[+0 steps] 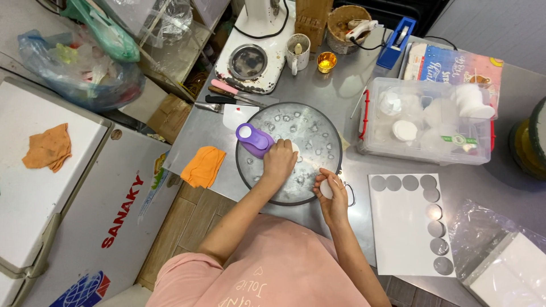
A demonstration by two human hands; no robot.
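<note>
Steel counter, round metal tray at its middle: left hand in closed grip on purple punch over tray, right hand pinching white paper disc at tray's near rim.

A grey metal tabletop carries a round glass tray at its middle. Beside the tray lie an orange cloth (at the near left edge), two knives and a white mixer base. To the right sit a clear lidded box, a white sheet with round holes and a blue tape dispenser.
</note>
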